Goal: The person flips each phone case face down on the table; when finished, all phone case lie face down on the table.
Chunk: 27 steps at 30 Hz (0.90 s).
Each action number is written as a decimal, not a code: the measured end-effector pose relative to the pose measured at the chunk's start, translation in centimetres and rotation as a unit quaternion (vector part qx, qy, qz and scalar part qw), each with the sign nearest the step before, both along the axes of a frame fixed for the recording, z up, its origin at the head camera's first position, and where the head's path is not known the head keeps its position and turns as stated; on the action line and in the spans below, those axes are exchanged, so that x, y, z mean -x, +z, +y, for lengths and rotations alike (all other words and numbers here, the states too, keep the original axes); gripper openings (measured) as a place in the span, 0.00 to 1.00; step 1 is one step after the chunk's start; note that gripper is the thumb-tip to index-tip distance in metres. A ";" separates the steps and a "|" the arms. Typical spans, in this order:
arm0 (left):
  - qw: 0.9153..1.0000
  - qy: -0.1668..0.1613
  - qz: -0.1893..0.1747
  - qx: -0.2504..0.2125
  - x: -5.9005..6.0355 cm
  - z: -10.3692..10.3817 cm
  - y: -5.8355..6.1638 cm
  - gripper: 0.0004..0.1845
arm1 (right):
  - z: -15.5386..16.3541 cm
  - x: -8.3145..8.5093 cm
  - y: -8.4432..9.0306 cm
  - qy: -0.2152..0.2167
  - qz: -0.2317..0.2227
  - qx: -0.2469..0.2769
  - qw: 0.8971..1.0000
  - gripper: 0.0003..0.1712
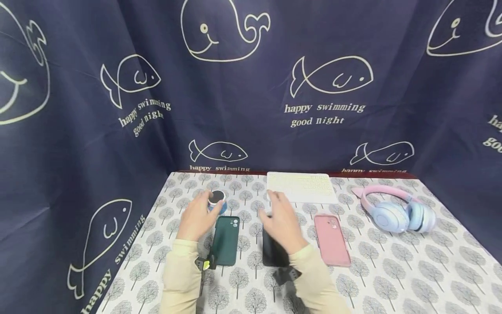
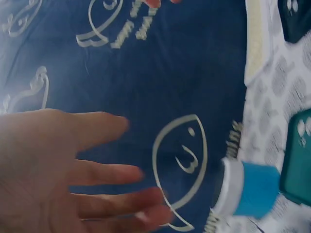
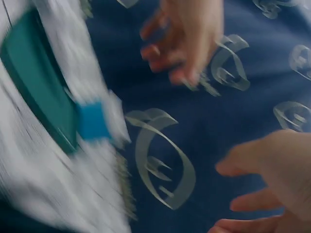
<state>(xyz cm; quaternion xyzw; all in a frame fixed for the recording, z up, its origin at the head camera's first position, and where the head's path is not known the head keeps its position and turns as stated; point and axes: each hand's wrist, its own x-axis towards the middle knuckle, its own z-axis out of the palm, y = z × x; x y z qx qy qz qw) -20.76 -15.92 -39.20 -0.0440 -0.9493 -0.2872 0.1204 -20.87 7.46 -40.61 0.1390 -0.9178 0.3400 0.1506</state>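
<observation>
My left hand hovers with fingers spread and slightly bent beside a small cylinder with a blue side, white rim and dark round top. In the left wrist view the fingers are apart from this cylinder and hold nothing. Just right of it lies a green phone or phone case, camera corner at the top. Above a dark phone-shaped slab is my right hand, which covers part of it. The right wrist view, blurred, shows this hand with loose fingers around nothing.
A white keyboard lies at the table's back edge. Right of the dark slab is a pink phone or case, then pink and blue headphones. The tree-patterned cloth covers the table; a navy curtain hangs behind.
</observation>
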 end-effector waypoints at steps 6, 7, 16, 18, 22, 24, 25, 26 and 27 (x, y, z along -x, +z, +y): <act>0.989 -0.011 -0.147 0.005 0.0 -1.6 -2.4 0.16 | -5.9 0.2 -4.4 0.025 -0.073 0.008 0.997 0.31; 0.986 -0.006 -0.166 0.004 0.1 -1.7 -2.9 0.16 | -6.4 0.1 -5.0 0.028 -0.080 0.000 0.996 0.30; 0.983 0.030 -0.183 0.005 2.0 -1.5 -5.7 0.12 | -8.4 -0.2 -7.3 0.027 -0.084 -0.024 0.996 0.20; 0.982 0.026 -0.189 -0.008 2.1 -1.3 -6.2 0.10 | -8.5 -0.1 -7.4 0.031 -0.082 -0.019 0.996 0.19; 0.981 0.011 -0.191 -0.026 2.4 -0.9 -6.8 0.07 | -8.5 -0.2 -7.7 0.036 -0.079 0.000 0.996 0.18; 0.981 0.007 -0.191 -0.023 2.6 -0.9 -7.0 0.07 | -8.5 -0.3 -7.7 0.037 -0.076 0.009 0.996 0.19; 0.982 0.005 -0.186 -0.018 2.6 -0.9 -7.1 0.07 | -8.4 -0.2 -7.6 0.038 -0.078 0.013 0.996 0.17; 0.983 0.002 -0.182 -0.020 2.6 -1.0 -7.0 0.07 | -8.3 -0.2 -7.6 0.037 -0.085 0.017 0.996 0.14; 0.983 0.001 -0.182 -0.022 2.6 -0.9 -6.7 0.07 | -8.2 -0.1 -7.6 0.037 -0.095 0.023 0.995 0.12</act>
